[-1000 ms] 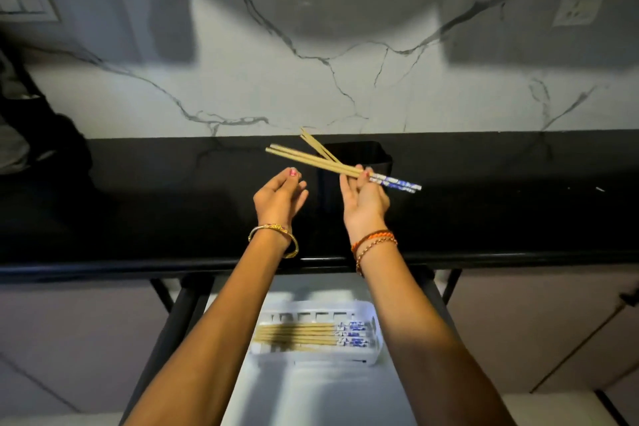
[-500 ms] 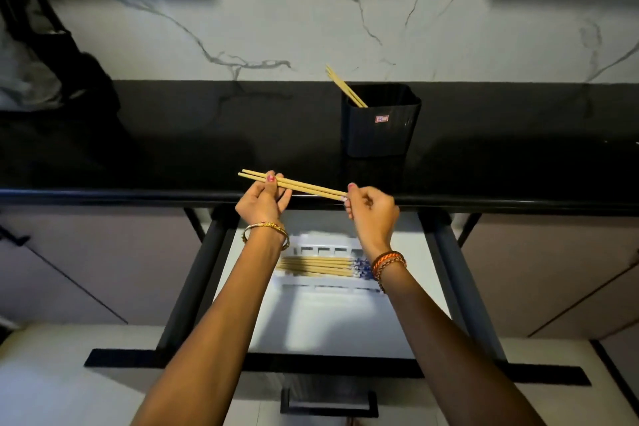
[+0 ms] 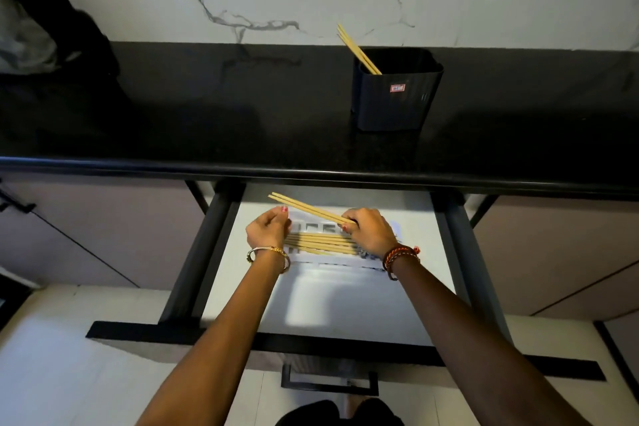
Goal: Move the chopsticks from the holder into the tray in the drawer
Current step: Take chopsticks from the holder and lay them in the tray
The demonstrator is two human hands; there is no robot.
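Observation:
My right hand (image 3: 371, 232) pinches a pair of bamboo chopsticks (image 3: 304, 207) by one end, and they slant up to the left just above the white tray (image 3: 332, 258) in the open drawer (image 3: 345, 308). My left hand (image 3: 268, 226) hovers at the tray's left end with curled fingers, just below the pair's free end, and it does not plainly touch them. Several chopsticks (image 3: 318, 242) lie side by side in the tray. The black holder (image 3: 396, 90) stands on the black counter, with a few chopsticks (image 3: 358, 50) leaning out of it to the left.
The black counter edge (image 3: 311, 173) overhangs the back of the drawer. Dark drawer rails (image 3: 204, 252) run along both sides, and the drawer front with its handle (image 3: 328, 380) is nearest me. A marble wall rises behind the counter. Dark objects sit at the far left.
Both hands came down from counter height into the drawer, carrying the pair of chopsticks over the tray. My left hand let go of the pair. The view tilted downward.

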